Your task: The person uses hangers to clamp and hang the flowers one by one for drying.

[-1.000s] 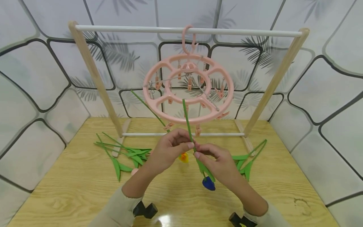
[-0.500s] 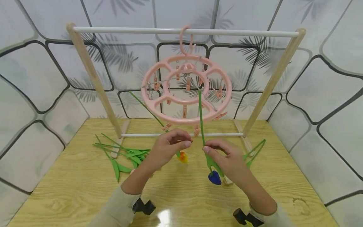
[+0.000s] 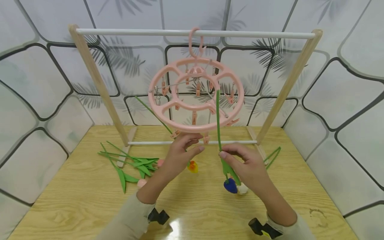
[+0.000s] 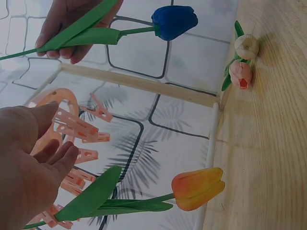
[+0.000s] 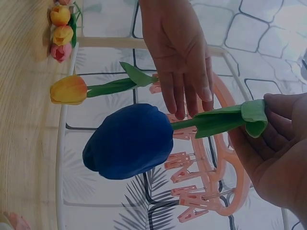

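A blue artificial tulip hangs bloom-down from my right hand, which pinches its green stem near the leaves. The stem's bare end rises in front of the pink hanger's rim. My left hand is raised below that rim, its thumb and fingers apart and holding nothing. Pink clips are close to these fingers in the left wrist view; whether they touch cannot be told. A yellow-orange tulip hangs bloom-down from a clip beside my left hand, its stem slanting up to the left.
The round hanger hooks over a white bar on a wooden-legged rack. Several tulips with green leaves lie on the table at left. More stems lie at right, with a white bloom partly behind my right hand.
My right hand has carried the blue tulip to the right and slightly up, away from my left hand. The left hand has let go of the stem and risen slightly towards the hanger's clips.
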Demonstrator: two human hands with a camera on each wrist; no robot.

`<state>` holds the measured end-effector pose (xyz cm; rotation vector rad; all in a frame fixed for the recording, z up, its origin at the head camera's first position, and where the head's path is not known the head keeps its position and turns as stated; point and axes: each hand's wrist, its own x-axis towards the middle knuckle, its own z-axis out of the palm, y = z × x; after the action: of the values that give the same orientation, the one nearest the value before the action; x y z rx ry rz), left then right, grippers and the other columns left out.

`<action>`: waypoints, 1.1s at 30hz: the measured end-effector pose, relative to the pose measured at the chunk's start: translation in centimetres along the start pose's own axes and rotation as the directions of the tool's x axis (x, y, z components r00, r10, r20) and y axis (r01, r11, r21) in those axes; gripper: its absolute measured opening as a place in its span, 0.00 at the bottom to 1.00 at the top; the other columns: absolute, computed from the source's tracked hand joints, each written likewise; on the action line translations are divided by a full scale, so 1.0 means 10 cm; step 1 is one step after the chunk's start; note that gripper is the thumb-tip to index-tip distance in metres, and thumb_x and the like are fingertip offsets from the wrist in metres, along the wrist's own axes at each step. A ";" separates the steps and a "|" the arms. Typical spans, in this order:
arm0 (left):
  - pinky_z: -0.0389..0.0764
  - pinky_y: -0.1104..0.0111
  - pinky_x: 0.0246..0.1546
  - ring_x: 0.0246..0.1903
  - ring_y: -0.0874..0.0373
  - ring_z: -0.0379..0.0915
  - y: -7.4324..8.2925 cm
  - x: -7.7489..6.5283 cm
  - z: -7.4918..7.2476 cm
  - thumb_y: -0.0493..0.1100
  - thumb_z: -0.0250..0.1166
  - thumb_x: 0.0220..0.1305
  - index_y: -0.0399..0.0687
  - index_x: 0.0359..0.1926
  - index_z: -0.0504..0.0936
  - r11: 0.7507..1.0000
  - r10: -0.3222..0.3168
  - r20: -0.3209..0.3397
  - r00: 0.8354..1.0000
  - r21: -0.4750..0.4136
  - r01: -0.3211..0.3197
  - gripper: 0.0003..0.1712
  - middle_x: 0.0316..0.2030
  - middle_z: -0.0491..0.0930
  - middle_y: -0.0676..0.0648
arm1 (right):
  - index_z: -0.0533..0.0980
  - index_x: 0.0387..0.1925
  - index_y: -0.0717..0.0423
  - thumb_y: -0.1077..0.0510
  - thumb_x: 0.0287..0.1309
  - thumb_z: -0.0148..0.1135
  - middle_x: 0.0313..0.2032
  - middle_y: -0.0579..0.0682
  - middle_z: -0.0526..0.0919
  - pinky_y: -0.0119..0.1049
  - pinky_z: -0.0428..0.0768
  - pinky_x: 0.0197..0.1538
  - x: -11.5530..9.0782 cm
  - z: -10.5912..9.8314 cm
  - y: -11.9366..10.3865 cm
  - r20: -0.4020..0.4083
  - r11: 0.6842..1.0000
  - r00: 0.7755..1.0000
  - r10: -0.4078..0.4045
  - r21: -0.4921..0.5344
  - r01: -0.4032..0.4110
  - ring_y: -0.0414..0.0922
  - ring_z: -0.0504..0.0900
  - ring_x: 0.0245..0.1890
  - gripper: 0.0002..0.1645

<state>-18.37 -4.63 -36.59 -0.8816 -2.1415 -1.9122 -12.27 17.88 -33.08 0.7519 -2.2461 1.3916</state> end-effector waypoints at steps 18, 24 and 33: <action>0.76 0.59 0.63 0.59 0.60 0.72 0.03 0.12 0.16 0.44 0.67 0.69 0.53 0.55 0.84 0.991 0.051 0.021 0.998 0.124 -0.053 0.14 0.56 0.80 0.53 | 0.84 0.44 0.55 0.69 0.63 0.65 0.39 0.49 0.88 0.27 0.82 0.45 0.00 0.00 -0.01 0.006 1.000 1.000 -0.002 0.006 0.002 0.37 0.84 0.40 0.10; 0.78 0.54 0.60 0.57 0.58 0.72 0.06 0.12 0.17 0.42 0.69 0.67 0.51 0.54 0.84 0.988 0.095 0.017 0.995 0.117 -0.097 0.15 0.55 0.79 0.51 | 0.84 0.44 0.56 0.69 0.63 0.65 0.39 0.49 0.88 0.26 0.82 0.46 0.02 -0.01 -0.01 0.010 1.000 1.000 0.001 -0.001 -0.001 0.36 0.84 0.41 0.10; 0.80 0.55 0.58 0.53 0.57 0.74 0.11 0.12 0.20 0.41 0.70 0.66 0.46 0.56 0.83 0.995 0.059 0.004 0.998 0.079 -0.060 0.18 0.54 0.78 0.51 | 0.84 0.43 0.54 0.69 0.62 0.66 0.40 0.47 0.88 0.26 0.81 0.48 0.03 -0.02 0.02 0.033 0.999 0.999 -0.003 -0.043 0.005 0.36 0.83 0.44 0.11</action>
<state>-18.25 -2.33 -35.50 -0.9213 -2.1506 -1.7860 -12.59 18.01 -32.95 0.7698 -2.2907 1.3342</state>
